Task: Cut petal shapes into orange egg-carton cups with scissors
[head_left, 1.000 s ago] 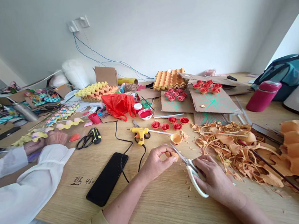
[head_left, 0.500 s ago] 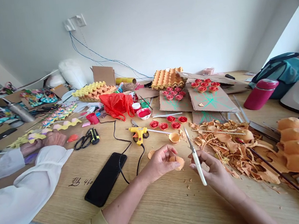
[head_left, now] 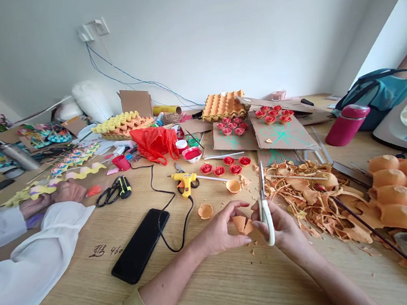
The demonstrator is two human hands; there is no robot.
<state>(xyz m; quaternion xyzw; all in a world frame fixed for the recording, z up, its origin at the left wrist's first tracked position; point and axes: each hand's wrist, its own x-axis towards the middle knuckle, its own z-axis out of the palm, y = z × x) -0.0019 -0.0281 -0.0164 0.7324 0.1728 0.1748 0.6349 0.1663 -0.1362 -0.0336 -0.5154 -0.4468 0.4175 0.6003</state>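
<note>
Between the thumb and fingers of my left hand [head_left: 222, 229] is an orange egg-carton cup [head_left: 241, 224], with a slit showing in its side. My right hand [head_left: 281, 222] grips white-handled scissors [head_left: 266, 209], blades pointing away from me and closed together. Its fingertips come up close to the cup; whether they touch it I cannot tell. Just beyond my hands lie a cut petal-edged cup [head_left: 205, 211] and a nested orange cup [head_left: 233, 186]. Several red paper roses [head_left: 235, 169] sit farther back.
Orange carton scraps [head_left: 305, 194] are heaped right of my hands, beside an egg tray [head_left: 398, 198]. A black phone [head_left: 141, 247] and a yellow glue gun [head_left: 185, 182] with its cord lie left. A co-worker's white sleeve [head_left: 54, 235] reaches in at far left.
My hands have come closer together, and the scissors now stand more upright. The cup has turned in my left fingers, showing its slit. The whole view has shifted slightly.
</note>
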